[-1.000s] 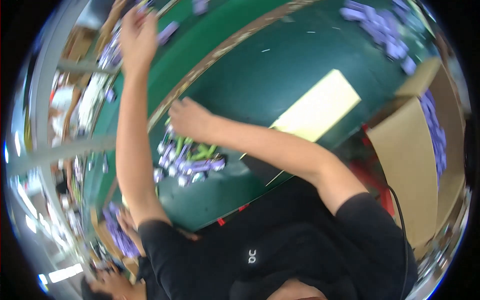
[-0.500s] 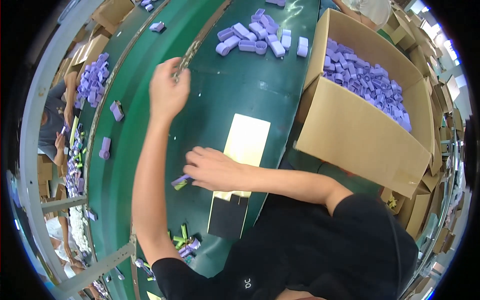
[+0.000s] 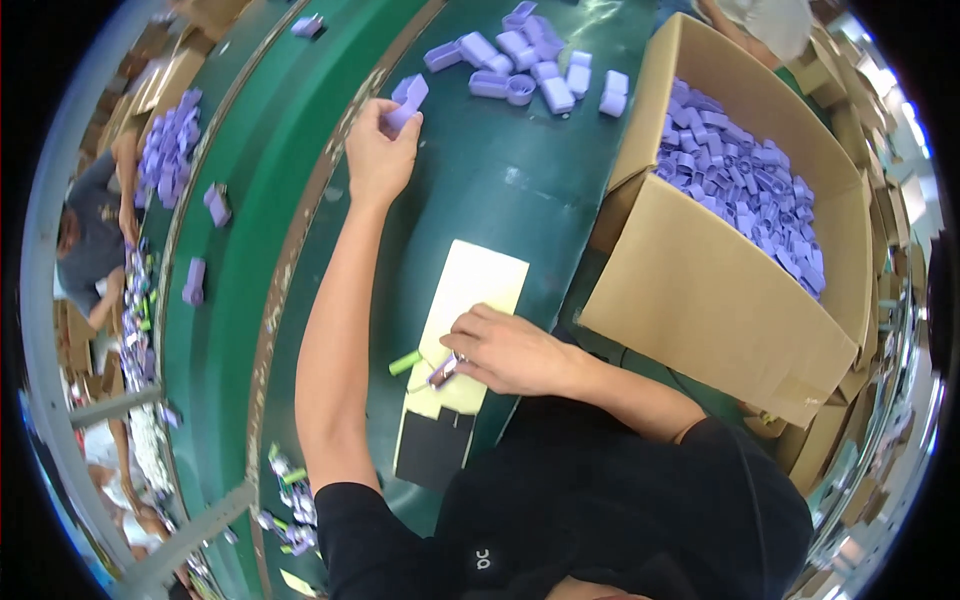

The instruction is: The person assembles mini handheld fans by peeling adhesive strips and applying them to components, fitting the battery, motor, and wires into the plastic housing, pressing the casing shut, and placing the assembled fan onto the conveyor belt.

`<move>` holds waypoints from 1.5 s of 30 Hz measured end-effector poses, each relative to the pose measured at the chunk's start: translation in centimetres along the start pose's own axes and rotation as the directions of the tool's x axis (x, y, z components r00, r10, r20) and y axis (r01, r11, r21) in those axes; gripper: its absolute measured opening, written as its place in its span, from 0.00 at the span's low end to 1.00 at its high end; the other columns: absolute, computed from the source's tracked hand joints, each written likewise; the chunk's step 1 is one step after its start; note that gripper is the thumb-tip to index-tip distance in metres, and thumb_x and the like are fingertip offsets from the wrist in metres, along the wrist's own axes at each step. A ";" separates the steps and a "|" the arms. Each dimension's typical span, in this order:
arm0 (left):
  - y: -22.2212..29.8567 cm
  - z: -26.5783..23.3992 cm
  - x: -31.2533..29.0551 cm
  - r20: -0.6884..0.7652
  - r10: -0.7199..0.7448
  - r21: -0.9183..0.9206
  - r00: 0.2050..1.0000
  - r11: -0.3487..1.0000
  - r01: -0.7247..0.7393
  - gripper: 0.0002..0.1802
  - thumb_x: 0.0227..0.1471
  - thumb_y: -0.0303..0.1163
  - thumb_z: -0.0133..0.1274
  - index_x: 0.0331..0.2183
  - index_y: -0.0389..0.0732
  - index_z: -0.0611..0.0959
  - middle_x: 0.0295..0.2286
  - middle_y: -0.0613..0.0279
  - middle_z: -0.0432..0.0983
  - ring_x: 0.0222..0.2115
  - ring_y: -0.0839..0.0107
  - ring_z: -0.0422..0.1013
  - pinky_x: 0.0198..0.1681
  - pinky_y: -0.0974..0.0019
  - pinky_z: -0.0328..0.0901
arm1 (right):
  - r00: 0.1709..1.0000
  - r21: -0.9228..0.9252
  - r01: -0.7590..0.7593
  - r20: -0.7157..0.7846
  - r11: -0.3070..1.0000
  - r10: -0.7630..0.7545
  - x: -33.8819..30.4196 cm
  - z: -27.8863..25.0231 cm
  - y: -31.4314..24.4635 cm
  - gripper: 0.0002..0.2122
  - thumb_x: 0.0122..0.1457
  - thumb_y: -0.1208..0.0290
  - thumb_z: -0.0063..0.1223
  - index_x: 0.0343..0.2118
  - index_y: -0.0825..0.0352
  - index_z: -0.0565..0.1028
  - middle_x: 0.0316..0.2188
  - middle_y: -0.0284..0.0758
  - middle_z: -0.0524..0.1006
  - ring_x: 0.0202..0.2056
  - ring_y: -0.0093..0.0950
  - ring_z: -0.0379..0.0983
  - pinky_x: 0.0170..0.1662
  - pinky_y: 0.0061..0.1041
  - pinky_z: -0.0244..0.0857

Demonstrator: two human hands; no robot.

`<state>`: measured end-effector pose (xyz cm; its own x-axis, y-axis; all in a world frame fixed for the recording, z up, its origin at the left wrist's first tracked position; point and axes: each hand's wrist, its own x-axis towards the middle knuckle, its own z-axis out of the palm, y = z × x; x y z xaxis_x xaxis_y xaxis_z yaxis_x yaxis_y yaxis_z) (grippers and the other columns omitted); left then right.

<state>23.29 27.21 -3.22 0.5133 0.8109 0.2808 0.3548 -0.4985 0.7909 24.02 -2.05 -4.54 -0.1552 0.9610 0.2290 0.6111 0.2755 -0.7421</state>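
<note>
From afar, I have the left hand [image 3: 380, 160] narrowly pinching a hollow lavender plastic casing [image 3: 409, 96] at eleven o'clock, the right hand [image 3: 510, 353] closely gripping a slim purple part [image 3: 441, 372] near six: picking-up, I judge, calling for bringing them together.

Small white lettering [image 3: 484, 559], black shirt [image 3: 620, 490] front

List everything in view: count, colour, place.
Held casing: one, purple, in left hand
Small part: one, purple, in right hand
Thin piece: one, green, beside small part
Card strip: one, pale yellow, under right hand
Dark sheet: one, black, below card strip
Loose casings: about twelve, purple, upper centre
Large carton: one, brown, right, holding casings
Other cartons: several, brown, both edges
Parts heap: one, multicoloured, lower left
Table: one, green, centre
Belt: one, green, left, bearing casings
Co-workers: several, grey/white, edges
Hands: two, bare, centre
</note>
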 end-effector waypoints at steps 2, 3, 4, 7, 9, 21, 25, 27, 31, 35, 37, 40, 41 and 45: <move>1.9 -3.1 -3.9 -0.091 -0.014 -0.053 0.996 0.999 0.009 0.21 0.50 0.29 0.68 0.44 0.35 0.78 0.34 0.56 0.79 0.36 0.68 0.76 0.42 0.63 0.71 | 0.992 0.010 -0.048 0.115 0.999 0.047 0.1 -0.4 -0.1 0.18 0.58 0.70 0.63 0.50 0.72 0.76 0.40 0.41 0.75 0.46 0.41 0.71 0.50 0.36 0.69; 3.5 -4.4 -6.0 -0.140 -0.060 -0.323 0.988 0.946 0.012 0.22 0.50 0.25 0.68 0.45 0.35 0.76 0.37 0.56 0.79 0.39 0.69 0.76 0.45 0.64 0.71 | 0.991 -0.004 -0.070 0.111 0.998 0.070 0.2 -0.4 0.0 0.20 0.56 0.71 0.64 0.50 0.71 0.75 0.41 0.41 0.75 0.45 0.41 0.71 0.50 0.36 0.69; 4.7 -6.3 -8.2 -0.191 -0.114 -0.562 0.975 0.827 -0.014 0.25 0.49 0.22 0.68 0.47 0.34 0.75 0.40 0.57 0.78 0.42 0.70 0.76 0.48 0.65 0.71 | 0.991 -0.014 -0.089 0.095 0.996 0.090 0.3 -0.7 -0.6 0.21 0.55 0.71 0.64 0.51 0.71 0.75 0.42 0.41 0.74 0.45 0.41 0.71 0.50 0.36 0.69; 6.2 -11.8 -14.8 -0.224 -0.273 -0.703 0.936 0.710 0.039 0.28 0.49 0.17 0.67 0.49 0.34 0.73 0.47 0.53 0.76 0.47 0.70 0.74 0.52 0.66 0.70 | 0.987 -0.082 -0.072 0.135 0.994 0.083 0.5 -0.8 -1.3 0.23 0.52 0.72 0.66 0.52 0.69 0.75 0.43 0.40 0.73 0.44 0.41 0.71 0.47 0.37 0.69; 5.8 -14.7 -19.1 -0.271 -0.319 -0.695 0.908 0.718 0.045 0.26 0.53 0.20 0.65 0.52 0.35 0.73 0.50 0.53 0.75 0.49 0.69 0.73 0.54 0.64 0.69 | 0.973 -0.124 -0.093 0.198 0.988 0.117 0.6 -0.7 -1.3 0.21 0.53 0.72 0.66 0.51 0.67 0.76 0.43 0.39 0.75 0.45 0.40 0.72 0.48 0.37 0.70; 3.6 -14.3 -33.8 -0.103 -0.640 -0.993 0.761 0.022 -0.116 0.22 0.70 0.43 0.47 0.55 0.37 0.74 0.48 0.50 0.77 0.46 0.62 0.76 0.50 0.58 0.72 | 0.988 0.441 -0.103 -0.055 0.892 0.141 5.9 -2.1 -4.9 0.15 0.57 0.73 0.67 0.48 0.68 0.81 0.37 0.32 0.81 0.38 0.23 0.77 0.44 0.25 0.70; 4.4 -14.4 -34.3 -0.018 -0.602 -0.992 0.799 -0.090 -0.091 0.20 0.70 0.41 0.47 0.54 0.37 0.74 0.47 0.48 0.77 0.41 0.65 0.74 0.41 0.63 0.70 | 0.998 0.382 0.035 -0.062 0.923 -0.013 7.5 -3.5 -7.0 0.15 0.57 0.74 0.67 0.48 0.67 0.82 0.37 0.32 0.82 0.36 0.23 0.77 0.42 0.24 0.69; 4.5 -14.3 -34.2 -0.031 -0.647 -0.999 0.762 -0.014 -0.053 0.20 0.70 0.41 0.47 0.55 0.38 0.74 0.46 0.49 0.78 0.39 0.68 0.74 0.39 0.63 0.69 | 0.996 0.322 0.074 -0.062 0.944 -0.057 8.3 -4.2 -7.8 0.15 0.56 0.74 0.68 0.47 0.67 0.82 0.36 0.32 0.82 0.37 0.22 0.77 0.41 0.24 0.68; 6.1 -14.9 -32.9 -0.093 -0.683 -0.980 0.725 0.192 0.055 0.22 0.70 0.41 0.47 0.58 0.39 0.74 0.44 0.53 0.80 0.34 0.73 0.75 0.31 0.69 0.67 | 0.989 0.317 0.144 -0.073 0.937 -0.127 9.3 -5.5 -8.4 0.18 0.53 0.77 0.71 0.47 0.67 0.82 0.40 0.33 0.82 0.38 0.21 0.77 0.41 0.23 0.69; 5.9 -15.2 -32.6 0.002 -0.613 -0.969 0.790 0.193 0.153 0.23 0.70 0.42 0.47 0.60 0.38 0.72 0.37 0.57 0.78 0.28 0.76 0.72 0.29 0.70 0.62 | 0.960 0.358 0.258 0.005 0.897 -0.278 10.5 -6.9 -9.1 0.19 0.50 0.84 0.70 0.47 0.70 0.82 0.45 0.37 0.80 0.37 0.23 0.77 0.41 0.23 0.74; 6.1 -15.1 -32.2 0.039 -0.618 -0.973 0.785 0.155 0.170 0.24 0.70 0.41 0.48 0.58 0.36 0.71 0.35 0.59 0.76 0.28 0.75 0.71 0.29 0.71 0.62 | 0.914 0.378 0.341 0.081 0.861 -0.398 10.9 -7.6 -9.5 0.18 0.51 0.86 0.68 0.46 0.72 0.82 0.45 0.39 0.80 0.36 0.24 0.78 0.39 0.23 0.74; 5.5 -14.7 -31.9 0.049 -0.552 -0.962 0.833 0.197 0.187 0.22 0.68 0.40 0.50 0.55 0.35 0.72 0.35 0.60 0.76 0.29 0.75 0.72 0.31 0.70 0.64 | 0.849 0.370 0.441 0.124 0.818 -0.514 11.5 -8.8 -10.5 0.18 0.49 0.87 0.67 0.45 0.73 0.81 0.45 0.41 0.80 0.35 0.24 0.77 0.38 0.23 0.75; 5.5 -14.5 -31.8 0.065 -0.514 -0.962 0.855 0.196 0.190 0.22 0.68 0.40 0.51 0.55 0.35 0.72 0.36 0.60 0.77 0.29 0.75 0.72 0.32 0.70 0.65 | 0.802 0.383 0.490 0.154 0.783 -0.577 11.6 -9.0 -10.6 0.18 0.49 0.87 0.68 0.45 0.74 0.81 0.45 0.41 0.80 0.35 0.24 0.77 0.38 0.24 0.75; 6.6 -13.8 -32.0 0.063 -0.523 -0.936 0.850 0.265 0.232 0.21 0.69 0.40 0.50 0.55 0.35 0.72 0.37 0.60 0.77 0.31 0.75 0.73 0.34 0.70 0.67 | 0.784 0.406 0.510 0.144 0.758 -0.605 12.1 -7.5 -10.1 0.18 0.49 0.87 0.67 0.45 0.74 0.81 0.46 0.42 0.80 0.35 0.24 0.77 0.39 0.24 0.76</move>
<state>-1.55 2.20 0.57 0.3003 0.9306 -0.2091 -0.5181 0.3432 0.7834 21.79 6.63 10.40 -0.6024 0.5900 0.5376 0.0688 0.7094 -0.7015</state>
